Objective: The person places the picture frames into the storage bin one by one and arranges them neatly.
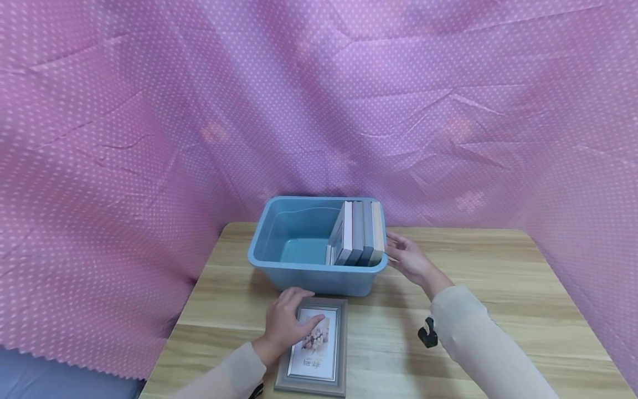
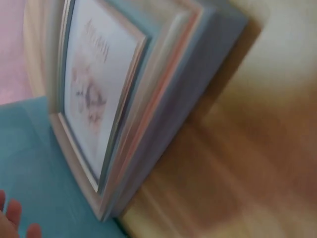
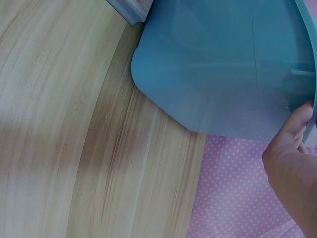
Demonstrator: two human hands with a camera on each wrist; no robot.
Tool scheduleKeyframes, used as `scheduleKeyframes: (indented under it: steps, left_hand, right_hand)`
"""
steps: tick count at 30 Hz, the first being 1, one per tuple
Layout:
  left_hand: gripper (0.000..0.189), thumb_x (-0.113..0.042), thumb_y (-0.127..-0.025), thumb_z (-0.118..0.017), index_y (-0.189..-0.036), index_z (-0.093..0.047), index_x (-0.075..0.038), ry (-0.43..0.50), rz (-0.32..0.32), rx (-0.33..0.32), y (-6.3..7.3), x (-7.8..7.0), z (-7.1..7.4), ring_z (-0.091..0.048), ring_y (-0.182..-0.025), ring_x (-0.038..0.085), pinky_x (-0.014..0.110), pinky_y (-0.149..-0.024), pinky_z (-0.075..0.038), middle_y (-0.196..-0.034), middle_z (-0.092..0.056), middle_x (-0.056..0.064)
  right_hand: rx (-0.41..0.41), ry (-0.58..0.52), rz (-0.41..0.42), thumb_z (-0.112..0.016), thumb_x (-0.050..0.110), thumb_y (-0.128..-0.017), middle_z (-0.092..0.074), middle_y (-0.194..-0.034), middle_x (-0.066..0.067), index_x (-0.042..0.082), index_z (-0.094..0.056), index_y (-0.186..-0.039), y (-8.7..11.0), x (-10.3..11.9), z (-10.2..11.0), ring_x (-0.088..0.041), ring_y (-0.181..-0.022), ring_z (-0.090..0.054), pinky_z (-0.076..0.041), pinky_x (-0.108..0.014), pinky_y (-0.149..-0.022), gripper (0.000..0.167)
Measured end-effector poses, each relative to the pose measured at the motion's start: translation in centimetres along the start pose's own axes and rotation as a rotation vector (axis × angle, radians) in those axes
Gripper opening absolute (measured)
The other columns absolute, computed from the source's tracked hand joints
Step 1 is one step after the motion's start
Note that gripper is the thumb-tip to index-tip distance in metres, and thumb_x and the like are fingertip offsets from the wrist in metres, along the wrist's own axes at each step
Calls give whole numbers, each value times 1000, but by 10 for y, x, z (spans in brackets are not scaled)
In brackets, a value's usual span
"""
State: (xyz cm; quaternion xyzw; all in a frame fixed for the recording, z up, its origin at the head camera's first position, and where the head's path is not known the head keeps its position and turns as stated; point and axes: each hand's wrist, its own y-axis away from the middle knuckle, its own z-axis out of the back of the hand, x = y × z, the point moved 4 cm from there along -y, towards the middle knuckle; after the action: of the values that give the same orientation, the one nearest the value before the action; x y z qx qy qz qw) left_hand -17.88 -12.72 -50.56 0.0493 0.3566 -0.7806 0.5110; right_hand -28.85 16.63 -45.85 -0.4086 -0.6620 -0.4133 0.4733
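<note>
A grey-brown picture frame [image 1: 341, 354] lies face up on the table, its white insert printed with flowers and "free style". Over its upper left part is my left hand [image 1: 286, 321], thumb spread from the fingers; in the left wrist view its fingertips [image 2: 14, 210] show beside the frame [image 2: 79, 153]. Just behind stands a blue plastic bin [image 1: 314, 269]. Several picture frames [image 1: 356, 233] stand on edge in the bin's right end. My right hand [image 1: 411, 260] is at the bin's right side, fingers extended; in the right wrist view its fingertips touch near the rim.
The wooden table [image 1: 498, 299] has its back edge just behind the bin. A pink dotted cloth [image 1: 319, 100] hangs behind and on both sides. A black strap piece [image 1: 427, 332] hangs below the right sleeve [image 1: 463, 316].
</note>
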Motion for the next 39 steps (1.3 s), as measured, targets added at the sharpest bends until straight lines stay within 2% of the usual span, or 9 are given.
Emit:
scheduleKeyframes:
  steps: [5,12,18,27,30,39]
  left_hand:
    - [60,-56,-70,-77,-118,-62,-24,-97,193,164,9,1,-16,-49,-106,19,43,-80,-46,-114,-52,-2]
    - [82,-73,-64,-70,-130,-56,-26,-239,337,312,14,1,-32,-40,-118,30,54,-84,-39,-132,-42,12]
    - [104,-83,-56,-65,-141,-47,-26,-267,493,421,13,-2,-44,-25,-131,42,71,-90,-32,-146,-25,24]
    - [126,-87,-46,-65,-149,-33,-21,-256,684,527,3,-8,-53,-2,-135,55,87,-85,-15,-151,0,33]
    - [130,-88,-45,-65,-150,-31,-18,-271,728,549,2,-10,-58,-2,-134,57,88,-83,-15,-150,5,34]
    - [137,-91,-43,-62,-150,-29,-11,-301,847,548,-1,-9,-68,-2,-131,61,89,-79,-15,-148,9,39]
  right_hand:
    - [-14,17,-13,-46,1,-99,-43,-133,-19,-1,-19,-149,0,-1,1,-11,-107,-53,-47,-30,-97,57]
    - [-10,14,-19,-45,2,-99,-45,-128,-14,-1,-18,-150,0,-1,0,-12,-109,-53,-46,-31,-98,57]
    - [-13,-16,-15,-47,1,-99,-48,-124,-12,-1,-19,-149,1,-1,-1,-11,-106,-54,-48,-29,-95,57]
    - [-11,-8,-14,-45,1,-99,-47,-125,-13,-2,-19,-149,1,-3,-1,-11,-105,-54,-48,-29,-95,57]
    - [-9,-7,-11,-45,1,-99,-46,-126,-14,-3,-17,-149,1,-3,-1,-10,-105,-54,-48,-29,-96,57]
    - [-5,-16,-11,-44,1,-99,-49,-121,-10,-2,-18,-149,2,0,-3,-10,-103,-55,-46,-32,-98,56]
